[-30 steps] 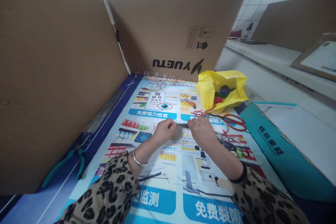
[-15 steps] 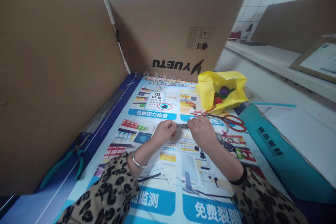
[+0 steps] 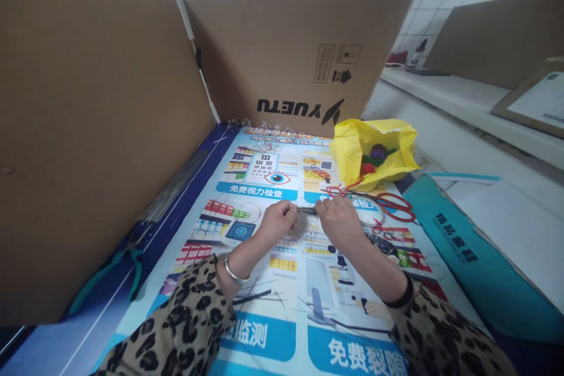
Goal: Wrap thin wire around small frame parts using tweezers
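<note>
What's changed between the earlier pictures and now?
No clear change beyond a slight shift of the whole view: nothing taken up or let go. The left hand and right hand still hold the thin dark piece between them; yellow bag and teal-handled pliers stayed put.

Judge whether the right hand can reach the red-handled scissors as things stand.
Likely yes: the scissors' handles lie uncovered near the right hand, though that hand may first need to release the thin dark strip it grips.

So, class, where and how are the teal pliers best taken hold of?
Probably around both handles of the pliers, coming from the near side: the handles splay that way, while the jaws point away, toward the wires.
</note>
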Action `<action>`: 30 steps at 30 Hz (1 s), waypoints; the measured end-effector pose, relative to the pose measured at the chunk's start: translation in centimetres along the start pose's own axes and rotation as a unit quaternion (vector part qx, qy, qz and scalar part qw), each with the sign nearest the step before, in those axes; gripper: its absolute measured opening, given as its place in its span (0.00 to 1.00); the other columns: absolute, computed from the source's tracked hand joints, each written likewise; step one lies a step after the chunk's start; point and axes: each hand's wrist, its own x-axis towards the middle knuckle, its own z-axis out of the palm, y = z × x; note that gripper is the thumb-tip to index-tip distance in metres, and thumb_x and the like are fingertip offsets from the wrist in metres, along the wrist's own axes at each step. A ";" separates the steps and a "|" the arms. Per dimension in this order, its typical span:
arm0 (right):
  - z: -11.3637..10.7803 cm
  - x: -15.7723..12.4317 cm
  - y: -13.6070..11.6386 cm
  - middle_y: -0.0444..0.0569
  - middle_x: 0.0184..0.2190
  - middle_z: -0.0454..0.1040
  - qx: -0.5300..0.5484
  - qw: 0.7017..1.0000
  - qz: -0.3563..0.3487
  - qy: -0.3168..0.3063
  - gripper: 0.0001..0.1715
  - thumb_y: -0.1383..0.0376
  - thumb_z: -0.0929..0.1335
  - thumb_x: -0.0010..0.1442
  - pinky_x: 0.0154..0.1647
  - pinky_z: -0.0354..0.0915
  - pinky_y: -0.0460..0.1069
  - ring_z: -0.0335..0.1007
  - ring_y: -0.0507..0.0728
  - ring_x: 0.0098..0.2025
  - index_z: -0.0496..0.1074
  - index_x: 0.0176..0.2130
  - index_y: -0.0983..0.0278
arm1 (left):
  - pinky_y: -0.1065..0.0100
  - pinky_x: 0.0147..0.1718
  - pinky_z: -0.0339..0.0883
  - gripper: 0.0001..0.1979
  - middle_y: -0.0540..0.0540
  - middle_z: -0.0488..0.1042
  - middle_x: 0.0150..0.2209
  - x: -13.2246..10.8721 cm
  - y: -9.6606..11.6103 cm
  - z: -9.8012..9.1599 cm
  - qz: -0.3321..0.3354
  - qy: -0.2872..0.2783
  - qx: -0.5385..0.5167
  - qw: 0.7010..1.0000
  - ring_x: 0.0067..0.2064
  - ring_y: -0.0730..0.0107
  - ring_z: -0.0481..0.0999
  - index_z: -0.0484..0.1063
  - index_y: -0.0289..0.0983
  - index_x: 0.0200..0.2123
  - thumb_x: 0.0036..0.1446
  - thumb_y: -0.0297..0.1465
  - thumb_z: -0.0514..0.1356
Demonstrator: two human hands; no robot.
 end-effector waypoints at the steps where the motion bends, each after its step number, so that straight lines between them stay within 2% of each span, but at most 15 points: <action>1: 0.1 0.0 0.0 0.52 0.28 0.71 0.004 1.000 0.000 -0.003 0.09 0.72 0.60 0.57 0.36 0.47 0.52 0.60 0.59 0.35 0.70 0.34 0.66 | 0.75 0.20 0.60 0.07 0.53 0.67 0.18 0.0 -0.1 0.0 0.001 -0.002 0.004 1.000 0.19 0.77 0.65 0.64 0.37 0.24 0.49 0.33 0.52; 11: 0.1 0.0 -0.2 0.54 0.27 0.72 0.036 0.998 0.016 -0.040 0.10 0.72 0.60 0.56 0.34 0.48 0.51 0.63 0.57 0.34 0.70 0.33 0.67 | 0.75 0.21 0.59 0.07 0.53 0.67 0.19 0.2 -0.2 -0.3 0.012 -0.014 0.042 0.999 0.20 0.77 0.66 0.64 0.37 0.24 0.50 0.33 0.51; 20: -0.4 0.1 -0.1 0.51 0.26 0.73 0.058 0.991 0.040 -0.117 0.10 0.71 0.61 0.53 0.30 0.51 0.48 0.67 0.55 0.30 0.71 0.31 0.65 | 0.74 0.24 0.58 0.06 0.54 0.66 0.18 0.1 0.7 -0.8 0.054 -0.029 0.144 0.988 0.23 0.76 0.65 0.64 0.37 0.22 0.48 0.28 0.50; 25: -0.5 0.2 0.3 0.50 0.28 0.74 0.074 0.986 0.054 -0.138 0.11 0.70 0.61 0.52 0.30 0.52 0.48 0.67 0.54 0.31 0.72 0.31 0.64 | 0.75 0.23 0.58 0.05 0.53 0.65 0.19 0.3 0.7 -0.9 0.024 -0.059 0.070 0.996 0.21 0.77 0.64 0.64 0.36 0.24 0.49 0.30 0.51; 30: 0.3 0.1 0.9 0.49 0.31 0.74 0.109 0.988 0.037 -0.102 0.11 0.69 0.61 0.53 0.36 0.51 0.48 0.65 0.54 0.35 0.72 0.34 0.63 | 0.76 0.20 0.57 0.07 0.53 0.64 0.19 0.4 0.8 -1.0 -0.014 -0.077 -0.015 0.997 0.19 0.80 0.61 0.63 0.35 0.23 0.48 0.32 0.54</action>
